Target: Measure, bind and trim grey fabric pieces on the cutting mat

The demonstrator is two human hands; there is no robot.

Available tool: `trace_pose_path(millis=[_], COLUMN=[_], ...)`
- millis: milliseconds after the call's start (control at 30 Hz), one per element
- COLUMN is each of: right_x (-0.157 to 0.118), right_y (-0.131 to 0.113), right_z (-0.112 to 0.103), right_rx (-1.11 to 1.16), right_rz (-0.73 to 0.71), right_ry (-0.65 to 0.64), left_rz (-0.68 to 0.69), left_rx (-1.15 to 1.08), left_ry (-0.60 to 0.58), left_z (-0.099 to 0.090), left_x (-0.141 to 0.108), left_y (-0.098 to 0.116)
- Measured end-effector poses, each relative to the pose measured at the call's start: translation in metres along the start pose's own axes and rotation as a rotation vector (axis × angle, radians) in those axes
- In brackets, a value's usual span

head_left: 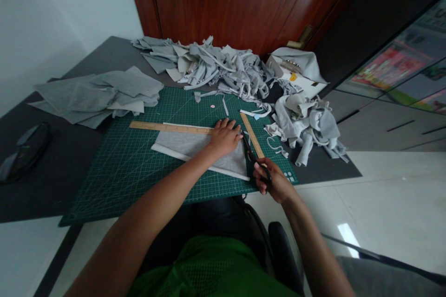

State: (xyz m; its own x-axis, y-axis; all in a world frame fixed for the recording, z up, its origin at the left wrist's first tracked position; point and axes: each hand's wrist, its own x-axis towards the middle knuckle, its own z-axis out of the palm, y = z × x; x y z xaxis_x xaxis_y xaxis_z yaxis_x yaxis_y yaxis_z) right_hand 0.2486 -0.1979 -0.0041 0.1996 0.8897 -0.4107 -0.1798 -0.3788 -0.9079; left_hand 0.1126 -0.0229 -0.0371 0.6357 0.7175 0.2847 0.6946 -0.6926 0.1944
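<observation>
A piece of grey fabric (188, 145) with pale edges lies flat on a green gridded cutting mat (114, 171). My left hand (226, 137) rests palm down on its upper right part, fingers stretched out, over the end of a wooden ruler (167, 126) laid along the far edge. My right hand (275, 180) grips a pair of black-handled scissors (250, 154). Their blades point away from me at the fabric's right edge, close to my left fingertips; the blade tips are partly hidden. A second wooden ruler (251, 134) lies slanted just right of the scissors.
Stacked grey fabric pieces (101, 93) lie at the left. Heaped scraps (223, 67) line the back, with another scrap pile (310, 123) at the right beside a white box (299, 74). A dark pouch-like object (26, 151) sits at the far left of the grey table (104, 58).
</observation>
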Motion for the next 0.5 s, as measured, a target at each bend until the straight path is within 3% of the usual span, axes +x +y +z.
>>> trace_pose_path(millis=[500], right_x=[-0.0012], right_y=[0.0017], right_z=[0.0097], right_rx=[0.005], right_rz=[-0.062], right_ry=[0.01], left_rz=[-0.003], left_rx=[-0.031], left_ry=[0.041], left_z=[-0.0037], left_x=[-0.0004], left_y=[-0.0001])
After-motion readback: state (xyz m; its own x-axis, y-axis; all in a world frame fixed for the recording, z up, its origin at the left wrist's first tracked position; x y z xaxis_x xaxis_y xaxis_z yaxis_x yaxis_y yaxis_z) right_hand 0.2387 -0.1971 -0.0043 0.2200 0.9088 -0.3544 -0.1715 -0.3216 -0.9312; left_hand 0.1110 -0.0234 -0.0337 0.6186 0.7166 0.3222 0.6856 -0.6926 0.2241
